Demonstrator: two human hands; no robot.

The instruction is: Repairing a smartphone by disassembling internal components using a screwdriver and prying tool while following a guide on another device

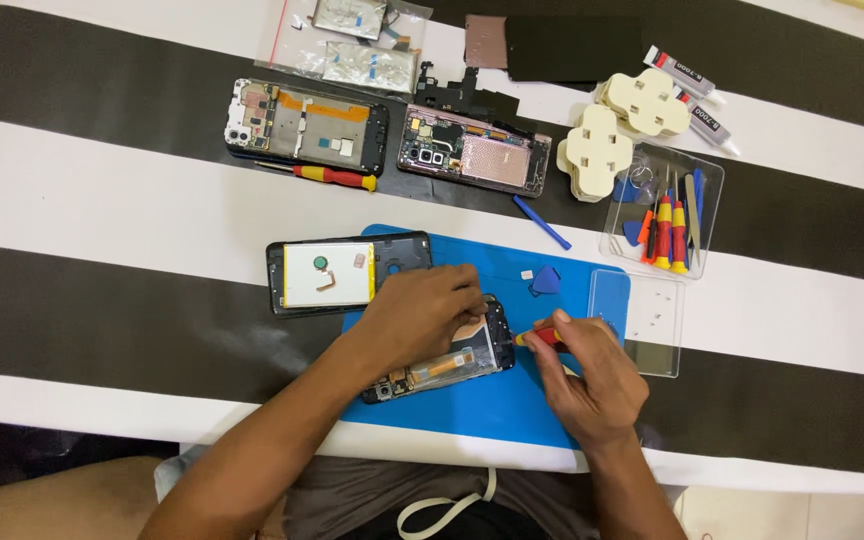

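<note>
Head view: the left hand [422, 305] presses down on an opened phone [447, 360] lying on the blue mat [492, 400] at the tabletop's centre, fingers spread over it. At three o'clock of the phone, the right hand [592, 380] has its fingers clamped on a red-and-yellow screwdriver [542, 337], tip at the phone's edge. A back cover [342, 275] lies at eleven o'clock.

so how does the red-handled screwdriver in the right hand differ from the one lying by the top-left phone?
The held screwdriver is gripped by the right hand, tip at the opened phone on the blue mat. The loose screwdriver lies flat, untouched, on the striped cloth. Both have red-and-yellow handles.
</note>
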